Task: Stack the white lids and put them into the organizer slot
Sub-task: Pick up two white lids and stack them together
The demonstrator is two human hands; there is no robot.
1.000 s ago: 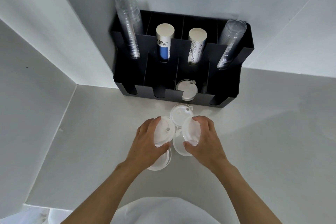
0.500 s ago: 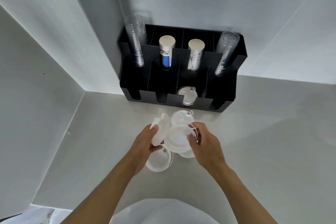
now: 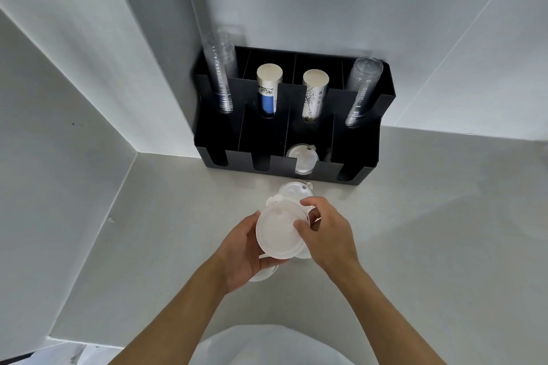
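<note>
Both hands hold white round lids (image 3: 277, 234) stacked together above the counter. My left hand (image 3: 241, 249) cups the stack from the left and below. My right hand (image 3: 324, 231) pinches its right edge with thumb and fingers. One more white lid (image 3: 293, 190) lies flat on the counter just beyond the stack, and another (image 3: 262, 275) peeks out under my left hand. The black organizer (image 3: 358, 154) stands against the wall, with a white lid (image 3: 302, 157) in its third front slot from the left.
The organizer's back row holds two stacks of clear cups (image 3: 221, 74) (image 3: 363, 89) at the ends and two paper cup stacks (image 3: 268, 89) (image 3: 314, 93) between them. White walls close the corner at left and behind. The grey counter (image 3: 430, 231) stretches to the right.
The two lids held apart, one in each hand, have come together into one stack held between both hands, raised slightly off the counter.
</note>
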